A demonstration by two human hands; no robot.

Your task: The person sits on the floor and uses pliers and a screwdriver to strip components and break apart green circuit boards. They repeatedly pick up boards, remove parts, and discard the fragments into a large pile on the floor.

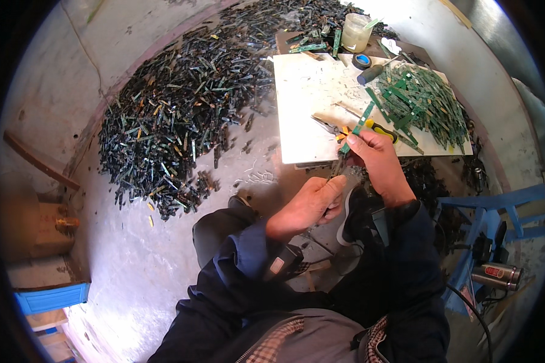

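Note:
My right hand (378, 160) is closed around a narrow green strip (362, 120) that looks like circuit board; its far end sticks out over the white board (303, 115). My left hand (309, 206) is below and to the left, fingers curled, close to the dark lower end of the strip. What the left fingers pinch is too small and dark to make out. Just beyond the right hand, pliers (378, 129) with yellow and black handles lie on the board. To their right spreads a heap of green strips (427, 106).
A large pile of dark strips (181, 109) covers the floor at the left and back. At the board's far side are a cup of cloudy liquid (356, 33), a tape roll (362, 60) and a dark tool handle (369, 74). A blue stool (496, 209) and steel flask (496, 275) are at right.

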